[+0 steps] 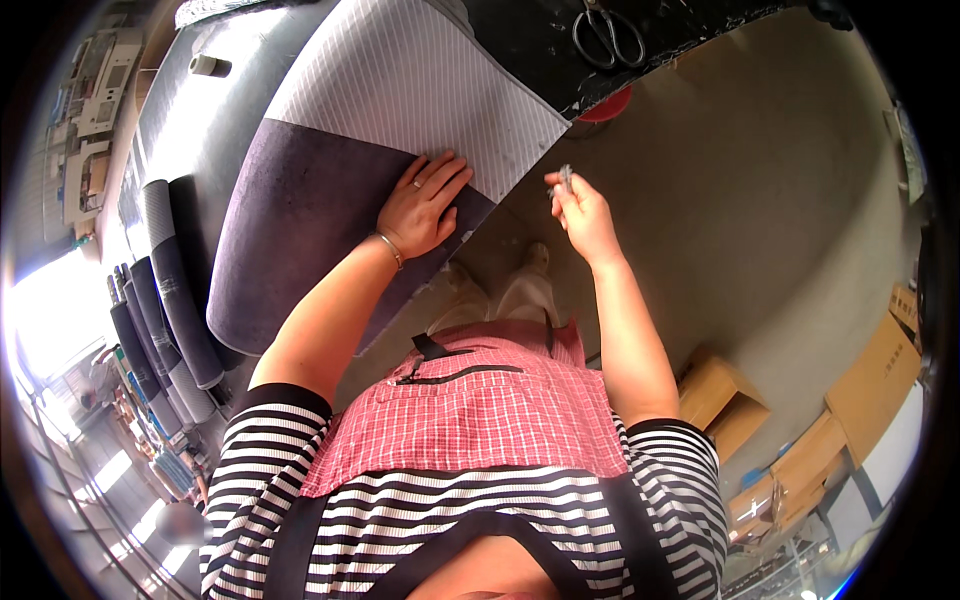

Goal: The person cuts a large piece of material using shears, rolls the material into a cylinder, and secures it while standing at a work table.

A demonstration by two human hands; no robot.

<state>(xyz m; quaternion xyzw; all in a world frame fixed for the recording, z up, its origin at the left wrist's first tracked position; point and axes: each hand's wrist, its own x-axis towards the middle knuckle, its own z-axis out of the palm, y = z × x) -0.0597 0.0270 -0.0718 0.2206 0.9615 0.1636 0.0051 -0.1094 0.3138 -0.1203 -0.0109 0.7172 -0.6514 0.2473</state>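
A large mat-like sheet (pixel 300 200) lies over the table at the left, part plain dark purple and part pale grey with thin stripes. My left hand (pixel 422 207) rests palm down on it, fingers extended, where the purple meets the striped part. Just off the sheet's right corner, my right hand (pixel 580 212) is raised in the air. Its fingers are closed around a small grey metal-looking tool (pixel 566 178), mostly hidden by the fingers, so its kind does not show clearly.
Black-handled scissors (pixel 608 42) lie on the dark table surface at the top. Below its edge shows a red round object (pixel 606 106). A small cylinder (pixel 210 66) stands on the table at the left. Rolled mats (pixel 180 290) lean at far left; a cardboard box (pixel 725 400) sits at right.
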